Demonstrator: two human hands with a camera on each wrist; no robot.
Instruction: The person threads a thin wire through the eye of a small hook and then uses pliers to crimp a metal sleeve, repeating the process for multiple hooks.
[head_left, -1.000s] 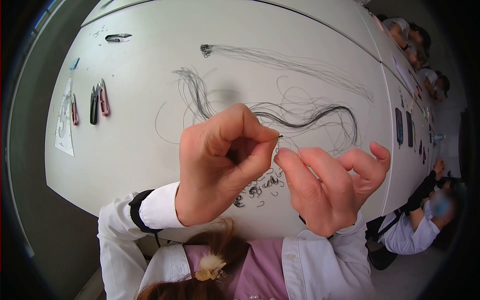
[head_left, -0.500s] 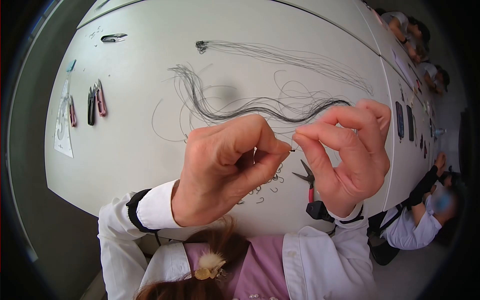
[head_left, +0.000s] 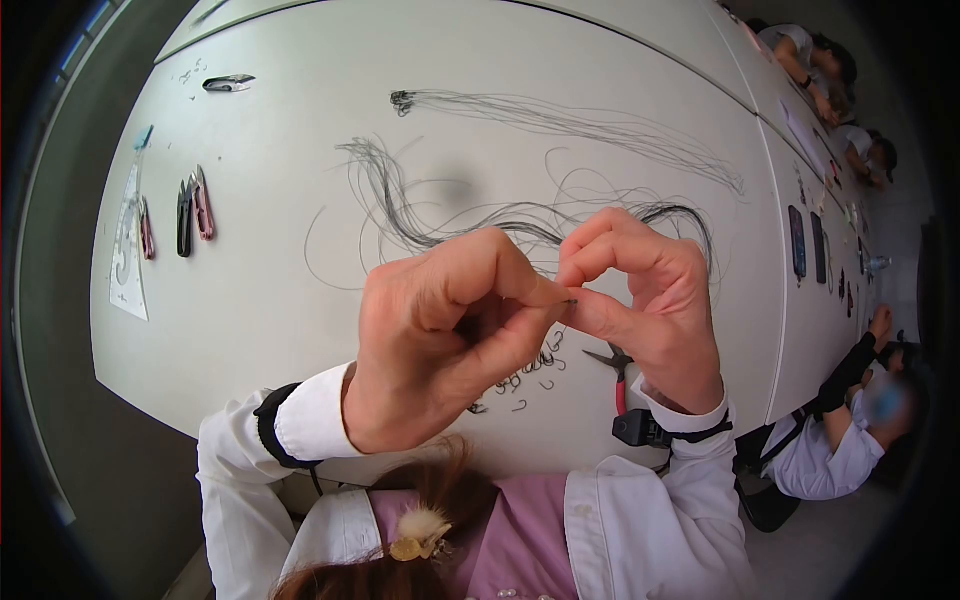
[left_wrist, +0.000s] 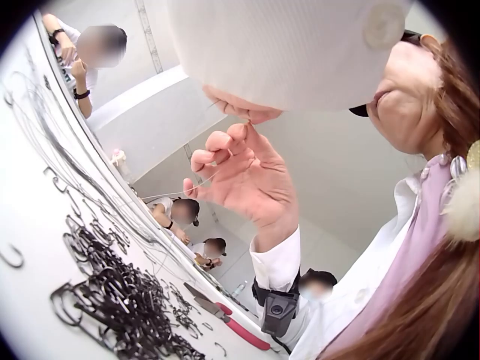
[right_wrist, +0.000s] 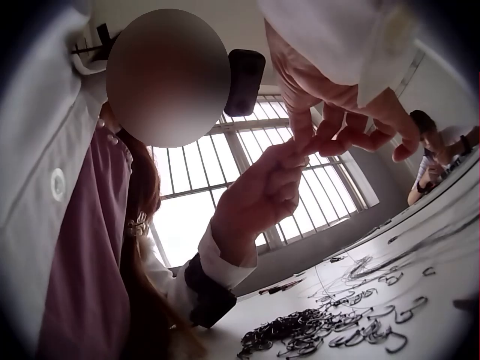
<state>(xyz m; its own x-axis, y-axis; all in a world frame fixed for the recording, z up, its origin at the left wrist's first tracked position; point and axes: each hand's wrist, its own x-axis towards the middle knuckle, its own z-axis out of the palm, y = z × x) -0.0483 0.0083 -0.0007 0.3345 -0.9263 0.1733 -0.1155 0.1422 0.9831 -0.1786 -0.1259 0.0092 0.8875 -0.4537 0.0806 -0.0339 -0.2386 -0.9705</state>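
Note:
In the head view my left hand (head_left: pixel 430 335) pinches a small dark fish hook (head_left: pixel 571 301) between thumb and forefinger; only its tip end shows beyond the fingertips. My right hand (head_left: pixel 650 300) meets it there, thumb and forefinger pinching thin fishing line right at the hook. In the left wrist view a strand of the line (left_wrist: pixel 166 196) trails off from the right hand's fingers. Below the hands lies a pile of loose black fish hooks (left_wrist: pixel 127 300). A wavy bundle of fishing line (head_left: pixel 420 238) stretches behind the hands on the white table (head_left: pixel 250 300).
Red-handled pliers (head_left: pixel 621 390) lie by the right wrist. Farther back is a second bundle of line with hooks (head_left: pixel 402 102) at one end. To the left are thread snips (head_left: pixel 185 215), black snips (head_left: pixel 229 84) and a clear ruler (head_left: pixel 127 260). Other people sit at the right.
My right hand first rose and moved right with the line, uncovering the pliers, then came back left to the left fingertips. The left hand shifted slightly and keeps its pinch.

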